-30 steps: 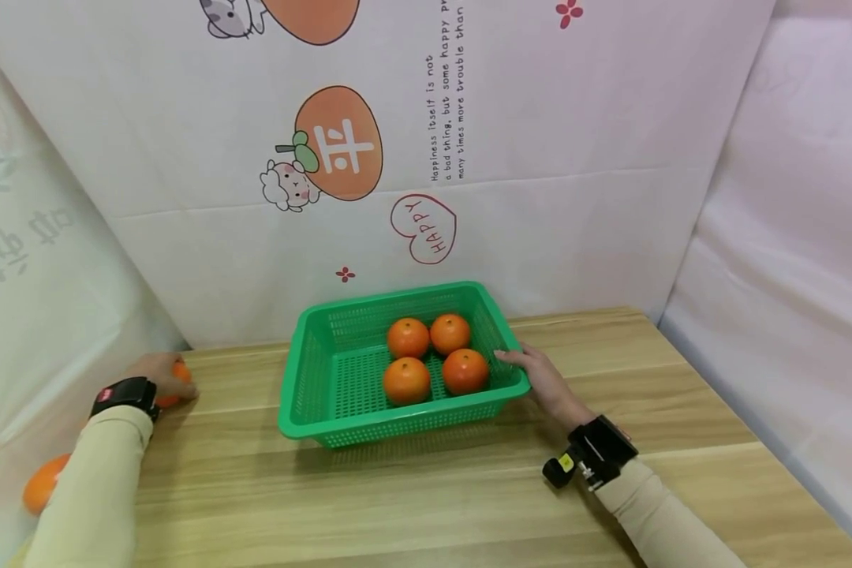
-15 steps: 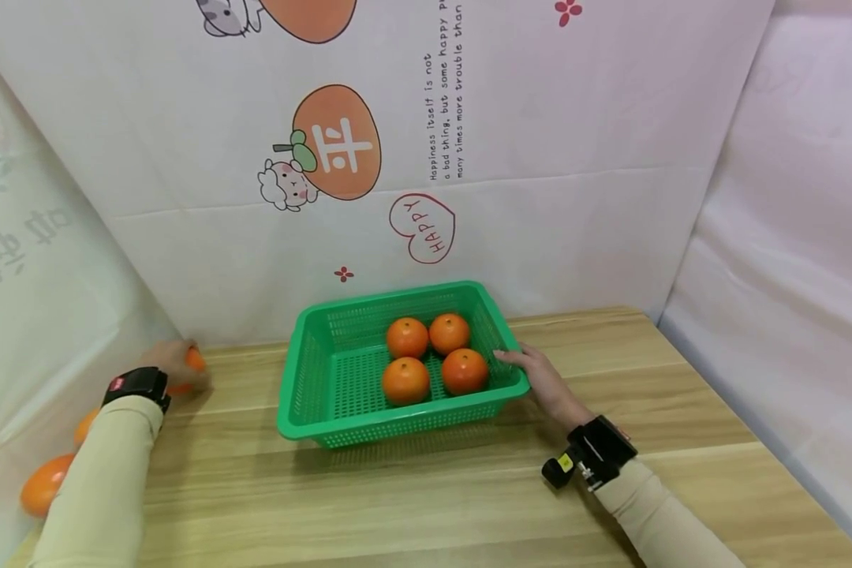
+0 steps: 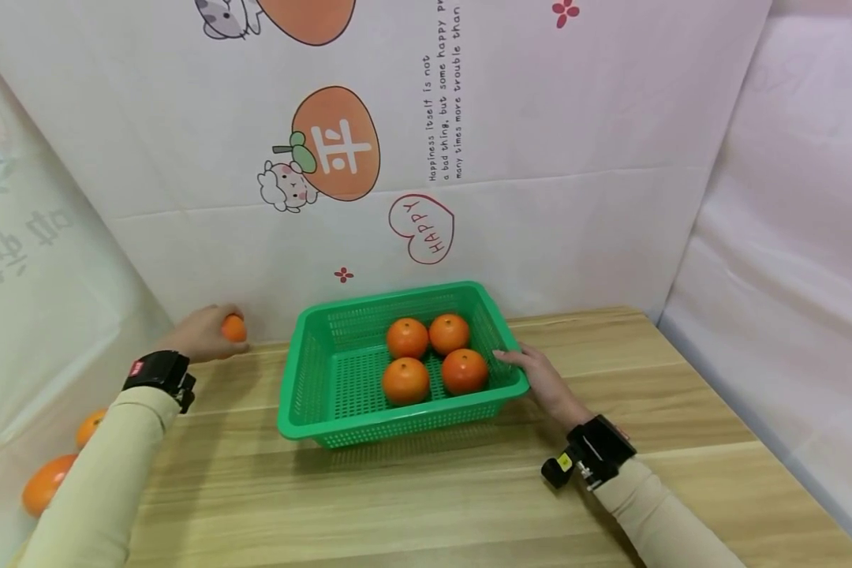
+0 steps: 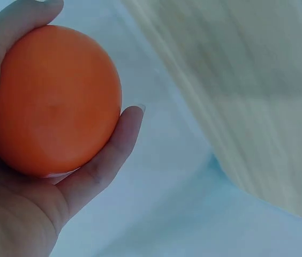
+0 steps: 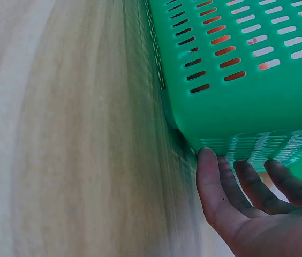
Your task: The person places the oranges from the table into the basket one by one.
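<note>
My left hand (image 3: 202, 333) is raised over the table's back left edge, gripping an orange (image 3: 233, 328). Seen from the left wrist, thumb and fingers curl round the smooth orange (image 4: 54, 101) from both sides. The green plastic basket (image 3: 369, 430) stands mid-table, its slotted sides showing several oranges gathered in its right half; one is the front orange (image 3: 406, 382). At the basket's right end, my right hand (image 3: 543, 380) holds the rim, thumb over the top. The right wrist view has its fingers (image 5: 210, 176) against the basket's outer wall, low near the tabletop.
Two more oranges lie at the left by the sleeve: a large one (image 3: 46, 483) and a partly covered one (image 3: 88, 427). A printed white cloth (image 3: 511, 237) hangs behind the wooden table (image 3: 412, 505), with white sheets at both sides.
My left hand has lifted the orange off the table's left side and carried it up and to the right. An orange behind the left forearm came into view. Right hand and basket stay put.
</note>
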Available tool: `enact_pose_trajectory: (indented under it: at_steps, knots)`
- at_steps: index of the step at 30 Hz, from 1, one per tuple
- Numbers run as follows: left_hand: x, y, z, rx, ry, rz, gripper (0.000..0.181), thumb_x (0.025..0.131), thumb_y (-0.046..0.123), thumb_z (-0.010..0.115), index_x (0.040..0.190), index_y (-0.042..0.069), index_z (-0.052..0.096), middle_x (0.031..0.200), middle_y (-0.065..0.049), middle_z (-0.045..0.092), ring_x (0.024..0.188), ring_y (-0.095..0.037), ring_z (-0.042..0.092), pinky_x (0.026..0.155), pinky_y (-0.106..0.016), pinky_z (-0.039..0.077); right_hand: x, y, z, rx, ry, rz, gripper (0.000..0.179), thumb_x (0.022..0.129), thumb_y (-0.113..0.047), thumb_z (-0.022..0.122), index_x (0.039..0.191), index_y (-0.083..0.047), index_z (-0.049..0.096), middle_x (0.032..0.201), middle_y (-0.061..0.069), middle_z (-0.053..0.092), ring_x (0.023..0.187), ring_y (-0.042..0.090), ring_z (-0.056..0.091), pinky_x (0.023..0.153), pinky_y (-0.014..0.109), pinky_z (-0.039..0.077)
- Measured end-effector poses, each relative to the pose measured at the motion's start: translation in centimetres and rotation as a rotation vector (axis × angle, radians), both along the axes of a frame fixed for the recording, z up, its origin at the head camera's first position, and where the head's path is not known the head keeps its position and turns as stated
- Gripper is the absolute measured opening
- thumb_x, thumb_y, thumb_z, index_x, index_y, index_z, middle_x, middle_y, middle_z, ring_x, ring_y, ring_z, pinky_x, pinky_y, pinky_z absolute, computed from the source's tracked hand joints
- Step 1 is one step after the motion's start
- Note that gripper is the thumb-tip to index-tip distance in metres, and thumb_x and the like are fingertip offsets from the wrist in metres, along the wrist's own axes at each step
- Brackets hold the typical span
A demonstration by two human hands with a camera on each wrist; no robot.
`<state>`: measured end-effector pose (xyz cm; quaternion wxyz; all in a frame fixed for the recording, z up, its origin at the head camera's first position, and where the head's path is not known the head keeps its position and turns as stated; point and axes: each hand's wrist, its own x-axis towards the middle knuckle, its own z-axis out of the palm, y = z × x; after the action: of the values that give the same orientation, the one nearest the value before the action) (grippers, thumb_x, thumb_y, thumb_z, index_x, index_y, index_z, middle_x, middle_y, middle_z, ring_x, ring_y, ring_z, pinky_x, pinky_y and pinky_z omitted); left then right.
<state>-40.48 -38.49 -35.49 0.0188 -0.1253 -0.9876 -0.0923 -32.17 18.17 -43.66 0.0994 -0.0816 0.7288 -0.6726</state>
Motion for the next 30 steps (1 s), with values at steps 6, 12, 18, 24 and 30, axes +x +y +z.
enact_pose_trajectory:
  at_steps: [6, 12, 18, 24, 30]
  knots:
    - [0.8, 2.7, 0.7, 0.046, 0.056, -0.055, 0.063, 0.087, 0.039, 0.084, 0.133, 0.002, 0.061, 0.118, -0.023, 0.064, 0.098, -0.034, 0.063, 0.081, -0.046, 0.053, -0.1, 0.0, -0.1, -0.006, 0.002, 0.013, 0.065, 0.108, -0.029, 0.051, 0.16, 0.006, 0.034, 0.103, -0.001, 0.08, 0.089, 0.005, 0.075, 0.083, 0.023, 0.06]
    - [2.2, 5.2, 1.4, 0.102, 0.128, -0.12, 0.058, 0.088, 0.034, 0.084, 0.134, 0.007, 0.06, 0.125, -0.02, 0.061, 0.103, -0.035, 0.064, 0.087, -0.052, 0.054, -0.3, 0.0, -0.1, 0.001, 0.008, 0.016, 0.065, 0.108, -0.029, 0.051, 0.16, 0.007, 0.034, 0.105, 0.001, 0.08, 0.089, 0.005, 0.076, 0.083, 0.023, 0.061]
    - [3.6, 7.2, 2.3, 0.109, 0.188, -0.191, 0.052, 0.087, 0.023, 0.085, 0.13, 0.01, 0.061, 0.126, -0.019, 0.06, 0.1, -0.035, 0.064, 0.085, -0.05, 0.056, -0.4, -0.1, -0.1, -0.004, 0.006, 0.01, 0.064, 0.108, -0.028, 0.05, 0.159, 0.008, 0.034, 0.111, 0.007, 0.079, 0.09, 0.005, 0.075, 0.082, 0.023, 0.061]
    - [4.8, 9.0, 2.8, 0.112, 0.234, -0.283, 0.053, 0.087, 0.023, 0.087, 0.132, 0.01, 0.061, 0.128, -0.015, 0.058, 0.099, -0.032, 0.065, 0.086, -0.049, 0.06, -0.4, 0.0, 0.0, -0.003, 0.007, 0.012, 0.065, 0.108, -0.028, 0.05, 0.16, 0.007, 0.033, 0.111, 0.005, 0.079, 0.09, 0.004, 0.075, 0.082, 0.023, 0.061]
    - [5.5, 11.0, 2.8, 0.114, 0.32, -0.41, 0.053, 0.084, 0.022, 0.089, 0.129, 0.011, 0.063, 0.126, -0.013, 0.06, 0.099, -0.028, 0.066, 0.083, -0.045, 0.062, -0.2, 0.0, 0.0, -0.004, 0.0, 0.009, 0.065, 0.108, -0.028, 0.051, 0.16, 0.006, 0.033, 0.106, 0.001, 0.079, 0.089, 0.004, 0.075, 0.084, 0.023, 0.06]
